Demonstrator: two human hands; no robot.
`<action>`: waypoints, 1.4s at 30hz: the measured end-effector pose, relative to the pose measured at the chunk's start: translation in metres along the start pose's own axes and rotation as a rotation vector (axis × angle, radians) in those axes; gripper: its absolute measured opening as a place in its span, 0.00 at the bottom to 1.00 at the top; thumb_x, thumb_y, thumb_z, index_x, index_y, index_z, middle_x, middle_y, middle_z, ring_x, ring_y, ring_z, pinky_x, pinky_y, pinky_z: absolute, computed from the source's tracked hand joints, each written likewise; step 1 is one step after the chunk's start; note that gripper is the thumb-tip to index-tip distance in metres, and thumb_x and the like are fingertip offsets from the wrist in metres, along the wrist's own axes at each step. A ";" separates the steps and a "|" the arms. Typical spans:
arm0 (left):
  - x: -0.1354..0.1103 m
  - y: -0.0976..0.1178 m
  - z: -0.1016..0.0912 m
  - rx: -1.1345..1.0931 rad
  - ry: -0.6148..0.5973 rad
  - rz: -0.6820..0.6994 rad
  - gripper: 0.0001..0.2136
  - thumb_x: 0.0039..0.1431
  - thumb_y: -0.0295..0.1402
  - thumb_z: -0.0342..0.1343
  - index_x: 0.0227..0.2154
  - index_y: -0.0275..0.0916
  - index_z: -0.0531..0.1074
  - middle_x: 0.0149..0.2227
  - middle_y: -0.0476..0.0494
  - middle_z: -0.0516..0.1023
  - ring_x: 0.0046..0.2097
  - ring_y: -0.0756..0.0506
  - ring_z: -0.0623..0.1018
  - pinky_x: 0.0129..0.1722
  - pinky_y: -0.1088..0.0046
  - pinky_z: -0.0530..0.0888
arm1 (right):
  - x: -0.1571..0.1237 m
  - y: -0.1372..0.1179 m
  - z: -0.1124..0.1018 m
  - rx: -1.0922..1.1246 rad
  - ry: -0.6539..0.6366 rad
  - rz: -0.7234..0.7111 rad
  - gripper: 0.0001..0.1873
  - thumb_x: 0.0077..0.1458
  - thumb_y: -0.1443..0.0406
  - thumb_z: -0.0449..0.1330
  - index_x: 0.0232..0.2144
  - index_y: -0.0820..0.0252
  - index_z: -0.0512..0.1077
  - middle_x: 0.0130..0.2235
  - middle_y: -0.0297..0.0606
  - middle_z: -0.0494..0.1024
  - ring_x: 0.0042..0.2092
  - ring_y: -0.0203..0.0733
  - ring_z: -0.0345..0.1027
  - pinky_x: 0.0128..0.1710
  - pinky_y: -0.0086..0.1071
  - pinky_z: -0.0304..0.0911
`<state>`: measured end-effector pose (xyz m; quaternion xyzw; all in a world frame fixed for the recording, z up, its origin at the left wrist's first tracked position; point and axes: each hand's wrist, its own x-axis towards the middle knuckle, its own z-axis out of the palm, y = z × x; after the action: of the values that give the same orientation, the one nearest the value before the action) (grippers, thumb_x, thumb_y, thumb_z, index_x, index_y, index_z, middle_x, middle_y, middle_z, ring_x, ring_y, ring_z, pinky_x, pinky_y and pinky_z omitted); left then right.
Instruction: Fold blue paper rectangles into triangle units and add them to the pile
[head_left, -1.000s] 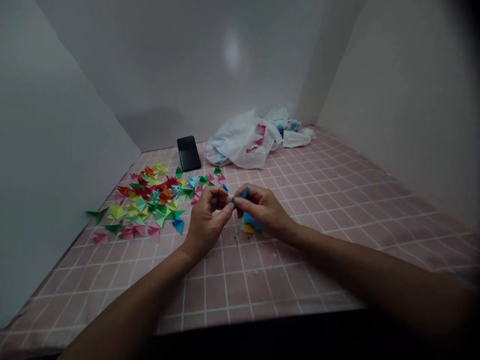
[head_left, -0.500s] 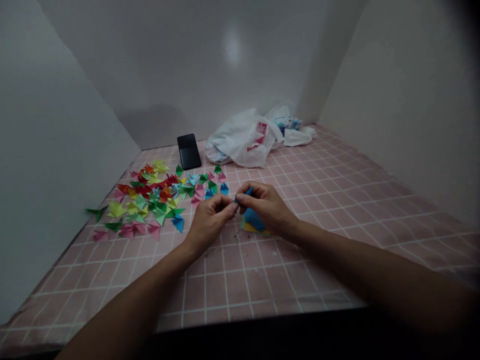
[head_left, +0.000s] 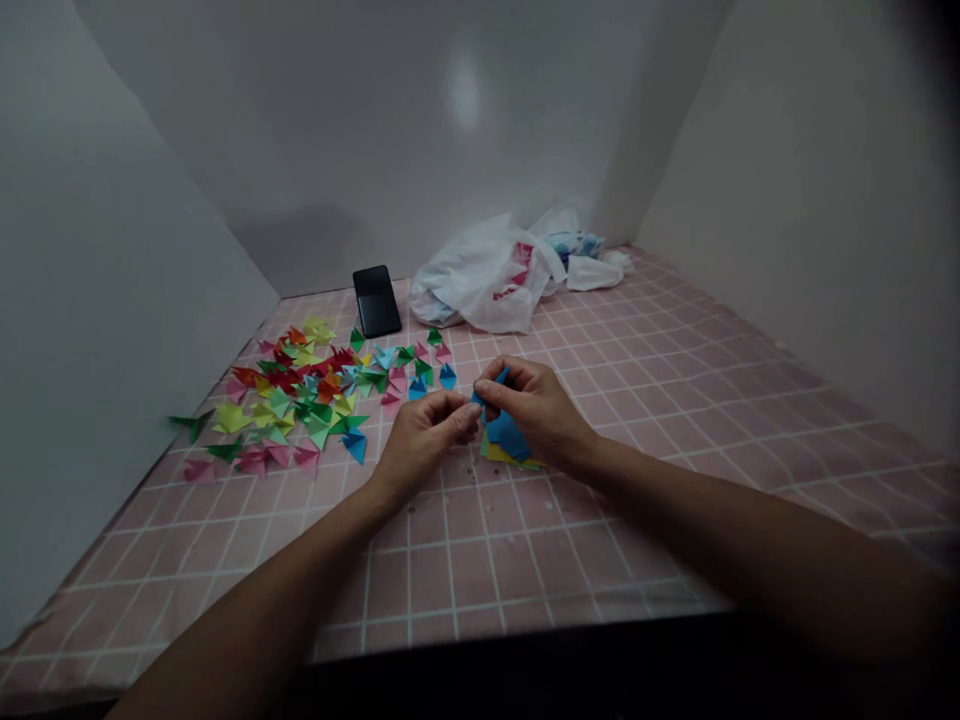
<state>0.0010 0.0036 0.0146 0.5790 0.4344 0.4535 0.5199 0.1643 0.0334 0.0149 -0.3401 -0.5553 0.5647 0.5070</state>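
Between my two hands is a small folded piece of blue paper (head_left: 502,376), partly hidden by the fingers. My right hand (head_left: 529,400) pinches it between thumb and fingers. My left hand (head_left: 429,430) is closed, its thumb and fingertips meeting at the paper's left end. Under my right hand lies a small stack of coloured paper (head_left: 511,440), blue on top with yellow and green edges showing. To the left spreads a group of folded paper cranes (head_left: 319,420) in red, pink, yellow, green and blue. A blue crane (head_left: 448,376) stands just beyond my left hand.
A black phone (head_left: 377,301) leans against the back wall. White plastic bags (head_left: 480,275) with red print lie at the back. A pink checked tablecloth (head_left: 675,420) covers the table, and grey walls (head_left: 810,230) enclose it at left, back and right.
My right hand has tilted slightly and its fingers have risen a little with the blue paper. More of the stack's blue top sheet shows. The cranes have stayed in place.
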 end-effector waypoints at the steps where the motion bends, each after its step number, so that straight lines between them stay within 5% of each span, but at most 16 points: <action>1: 0.000 0.000 0.000 0.005 0.002 0.002 0.14 0.55 0.44 0.64 0.27 0.36 0.76 0.24 0.48 0.75 0.27 0.50 0.73 0.30 0.73 0.71 | 0.000 -0.001 0.000 -0.011 0.001 -0.005 0.11 0.49 0.61 0.68 0.24 0.60 0.71 0.21 0.28 0.71 0.23 0.31 0.62 0.24 0.27 0.58; 11: -0.002 -0.003 -0.001 0.033 0.116 0.059 0.10 0.55 0.39 0.64 0.27 0.38 0.76 0.25 0.49 0.76 0.29 0.50 0.73 0.32 0.73 0.70 | 0.001 0.004 0.000 -0.005 -0.105 0.037 0.15 0.53 0.56 0.66 0.24 0.60 0.71 0.20 0.29 0.72 0.23 0.32 0.64 0.24 0.27 0.59; 15: -0.001 -0.004 -0.002 -0.133 0.197 0.042 0.10 0.54 0.39 0.66 0.27 0.38 0.75 0.24 0.50 0.75 0.28 0.51 0.73 0.34 0.73 0.71 | 0.001 0.004 0.002 0.193 -0.188 0.075 0.21 0.55 0.49 0.65 0.28 0.61 0.73 0.26 0.32 0.76 0.26 0.32 0.69 0.28 0.28 0.66; 19: 0.002 -0.005 -0.002 -0.323 0.212 -0.022 0.15 0.46 0.42 0.72 0.27 0.37 0.75 0.24 0.52 0.75 0.27 0.52 0.73 0.32 0.75 0.72 | 0.000 0.005 0.003 0.247 -0.207 0.098 0.18 0.51 0.52 0.70 0.32 0.61 0.75 0.29 0.31 0.78 0.26 0.30 0.70 0.29 0.26 0.66; 42: 0.004 -0.008 0.000 -0.543 0.059 -0.160 0.17 0.47 0.41 0.72 0.26 0.36 0.71 0.26 0.51 0.73 0.27 0.54 0.72 0.30 0.79 0.71 | 0.002 0.009 0.004 0.324 -0.234 0.172 0.16 0.48 0.57 0.72 0.29 0.61 0.72 0.26 0.29 0.76 0.25 0.29 0.67 0.27 0.25 0.64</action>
<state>0.0018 0.0082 0.0069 0.3689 0.3564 0.5275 0.6772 0.1587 0.0359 0.0075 -0.2325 -0.4813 0.7232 0.4373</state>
